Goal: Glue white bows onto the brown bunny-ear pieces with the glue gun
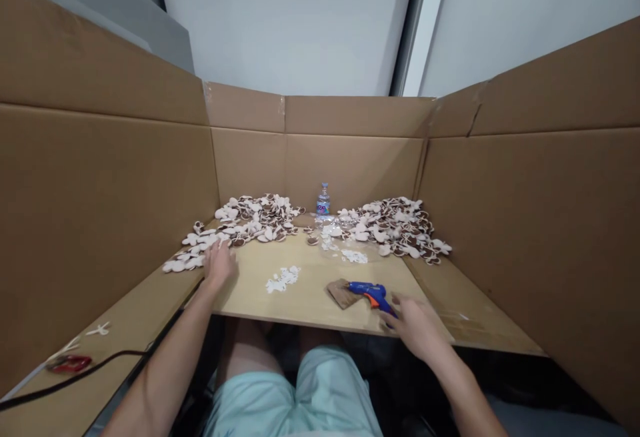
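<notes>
Tall cardboard walls [100, 223] box in a pale wooden board [250, 300], with a heap of white-and-brown pieces [245, 220] just beyond your left hand [219, 265] and a second heap [393, 227] well ahead of your right hand [415, 327]. Your left hand lies open, fingers relaxed at the heap's near edge. Your right hand is open too, its fingertips [393, 320] right at the blue glue gun [373, 295], not visibly wrapped round it. Its nozzle sits over a brown scrap [341, 293], so keep your fingers back on the handle, clear of that tip. A small white cluster [283, 279] lies between your hands.
</notes>
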Tool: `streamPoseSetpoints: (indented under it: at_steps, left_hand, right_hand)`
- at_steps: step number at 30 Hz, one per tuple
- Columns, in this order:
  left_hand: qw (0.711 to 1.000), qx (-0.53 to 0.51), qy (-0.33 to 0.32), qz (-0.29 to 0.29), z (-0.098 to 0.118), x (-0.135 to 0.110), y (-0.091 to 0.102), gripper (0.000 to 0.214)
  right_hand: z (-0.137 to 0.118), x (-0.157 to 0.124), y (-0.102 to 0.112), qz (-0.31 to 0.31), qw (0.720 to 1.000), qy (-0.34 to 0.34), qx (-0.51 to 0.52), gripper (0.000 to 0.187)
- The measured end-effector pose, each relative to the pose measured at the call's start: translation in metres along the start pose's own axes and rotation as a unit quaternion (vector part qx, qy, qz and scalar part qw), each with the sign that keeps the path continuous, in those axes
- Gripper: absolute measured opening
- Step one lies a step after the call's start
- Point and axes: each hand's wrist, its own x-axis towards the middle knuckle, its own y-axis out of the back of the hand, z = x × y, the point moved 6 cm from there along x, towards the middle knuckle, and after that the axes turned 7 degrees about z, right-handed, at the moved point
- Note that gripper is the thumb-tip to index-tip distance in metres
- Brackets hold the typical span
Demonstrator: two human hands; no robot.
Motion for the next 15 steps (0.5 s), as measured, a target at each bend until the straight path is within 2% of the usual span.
streamPoseSetpoints:
  at_steps: [3,6,10,15]
  left_hand:
    - [0.999,0.049,-0.011,-0.001,-0.010,0.019,-0.002,0.036]
    - [0.998,0.068,-0.014,-0.005,-0.017,0.025,-0.003,0.034]
    - [0.998,0.054,0.004,0.023,-0.021,0.027,0.005,0.035]
    - [0.997,-0.022,0.045,0.059,-0.016,0.025,0.015,0.035]
  right_hand:
    - [0.002,0.008,-0.024,-0.007,1.000,-0.018,-0.019,0.024]
    - [0.007,0.012,-0.034,0.014,0.999,-0.036,-0.029,0.022]
    - [0.013,0.013,-0.036,0.030,0.999,-0.039,-0.010,0.024]
    - [0.017,0.018,-0.035,0.050,0.996,-0.054,0.042,0.029]
